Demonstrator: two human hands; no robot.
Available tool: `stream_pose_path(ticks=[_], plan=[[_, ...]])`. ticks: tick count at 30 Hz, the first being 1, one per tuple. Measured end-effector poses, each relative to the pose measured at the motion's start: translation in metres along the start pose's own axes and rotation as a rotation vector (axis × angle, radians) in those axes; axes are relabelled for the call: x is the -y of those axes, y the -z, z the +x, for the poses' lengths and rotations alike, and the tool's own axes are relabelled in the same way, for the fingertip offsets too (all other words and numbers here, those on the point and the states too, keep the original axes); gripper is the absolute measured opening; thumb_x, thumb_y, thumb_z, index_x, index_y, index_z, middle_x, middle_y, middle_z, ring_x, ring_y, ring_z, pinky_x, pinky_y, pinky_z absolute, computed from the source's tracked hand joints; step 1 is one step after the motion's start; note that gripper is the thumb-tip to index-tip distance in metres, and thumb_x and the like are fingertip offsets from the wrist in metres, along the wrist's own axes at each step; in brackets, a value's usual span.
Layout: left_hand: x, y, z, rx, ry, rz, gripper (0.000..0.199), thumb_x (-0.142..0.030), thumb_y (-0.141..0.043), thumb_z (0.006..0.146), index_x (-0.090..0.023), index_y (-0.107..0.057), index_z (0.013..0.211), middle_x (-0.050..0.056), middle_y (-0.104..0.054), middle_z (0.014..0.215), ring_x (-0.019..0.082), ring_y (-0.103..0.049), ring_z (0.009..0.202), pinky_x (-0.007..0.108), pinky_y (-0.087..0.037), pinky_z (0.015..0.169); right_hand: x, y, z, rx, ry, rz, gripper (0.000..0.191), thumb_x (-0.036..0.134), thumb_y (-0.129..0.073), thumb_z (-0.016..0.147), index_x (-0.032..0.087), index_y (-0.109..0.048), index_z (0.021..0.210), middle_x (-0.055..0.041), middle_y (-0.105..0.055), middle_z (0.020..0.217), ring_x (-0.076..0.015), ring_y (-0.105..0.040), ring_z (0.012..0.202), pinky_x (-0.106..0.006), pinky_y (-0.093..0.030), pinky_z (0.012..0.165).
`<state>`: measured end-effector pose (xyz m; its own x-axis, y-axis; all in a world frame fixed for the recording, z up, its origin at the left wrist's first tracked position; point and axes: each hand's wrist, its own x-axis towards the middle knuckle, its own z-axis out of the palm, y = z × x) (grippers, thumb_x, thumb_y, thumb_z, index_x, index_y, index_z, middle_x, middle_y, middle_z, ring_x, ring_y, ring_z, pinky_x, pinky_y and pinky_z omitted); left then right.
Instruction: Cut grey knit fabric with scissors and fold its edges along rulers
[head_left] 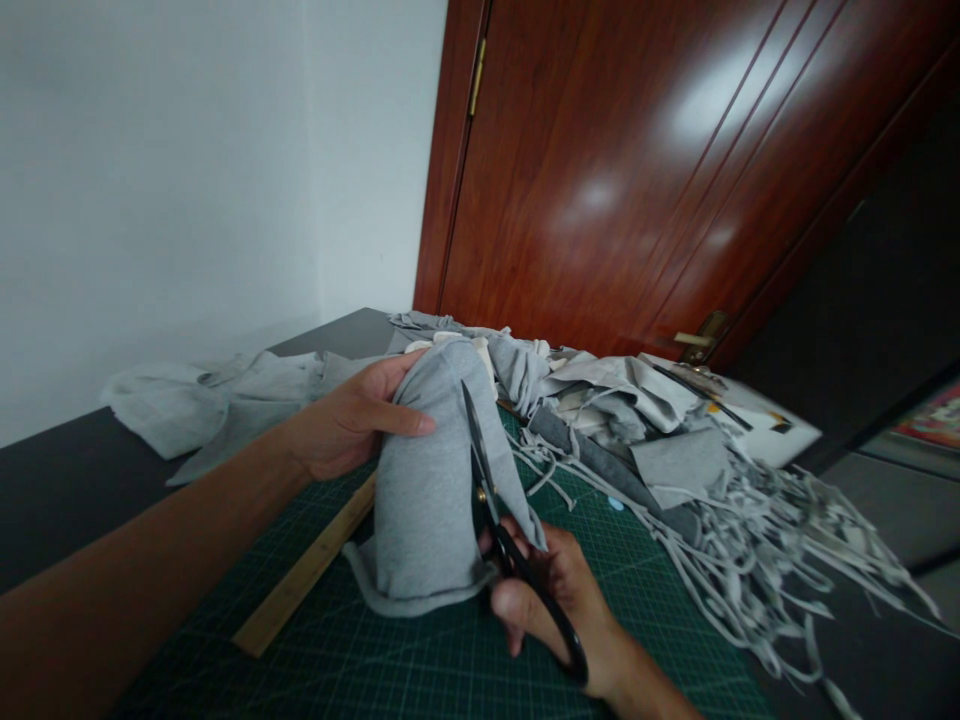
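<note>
A piece of grey knit fabric (424,480) hangs from my left hand (375,415), its upper part pinched between thumb and fingers. The lower edge of the cloth curls and droops over the mat. My right hand (551,595) grips black-handled scissors (484,470), with fingers in the loops. The blades point up and away, set into the cloth along its right side, where a narrow strip stands partly apart from the main piece. Part of the lower blade is hidden by the fabric.
A green cutting mat (300,610) covers the table. On it lies a wooden ruler (307,565), left of the cloth. Grey fabric pieces (255,400) are heaped at the back left. Scraps and a tangle of thin strips (757,550) spread along the right. Behind stands a brown door (570,180).
</note>
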<state>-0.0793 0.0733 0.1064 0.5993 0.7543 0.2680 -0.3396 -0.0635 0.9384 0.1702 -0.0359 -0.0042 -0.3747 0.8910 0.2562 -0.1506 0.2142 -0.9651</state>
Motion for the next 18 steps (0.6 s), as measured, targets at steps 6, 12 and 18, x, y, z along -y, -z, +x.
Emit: stream_pose_path(ticks=[6,12,18], plan=[[0.0005,0.0000,0.0006,0.000,0.005,0.002,0.072,-0.009,-0.089,0.067,-0.026,-0.070,0.134,0.000,-0.085,0.104,0.023,-0.081,0.091,0.029,-0.064,0.079,0.0030,0.0009,0.0020,0.035,0.018,0.013,0.045,0.053,-0.091,0.087,0.021,-0.064,0.105,0.0045,-0.056,0.083,-0.0042,-0.049,0.052,-0.012,-0.048,0.043],[-0.0009,0.0003,-0.0006,-0.006,0.014,0.009,0.073,-0.009,-0.089,0.068,-0.023,-0.067,0.136,0.002,-0.084,0.107,0.023,-0.081,0.093,0.029,-0.064,0.080,0.0029,0.0000,0.0016,0.030,0.005,0.006,0.045,0.052,-0.092,0.087,0.023,-0.059,0.097,0.0083,-0.051,0.071,-0.0054,-0.046,0.050,-0.012,-0.048,0.043],[-0.0026,-0.0004,-0.0014,0.001,0.006,0.017,0.076,-0.009,-0.088,0.072,-0.018,-0.061,0.142,0.005,-0.084,0.106,0.023,-0.081,0.091,0.029,-0.063,0.080,0.0050,-0.0013,0.0026,0.006,-0.032,-0.031,0.048,0.054,-0.092,0.085,0.021,-0.063,0.103,0.0075,-0.052,0.072,-0.0056,-0.045,0.049,-0.013,-0.047,0.041]])
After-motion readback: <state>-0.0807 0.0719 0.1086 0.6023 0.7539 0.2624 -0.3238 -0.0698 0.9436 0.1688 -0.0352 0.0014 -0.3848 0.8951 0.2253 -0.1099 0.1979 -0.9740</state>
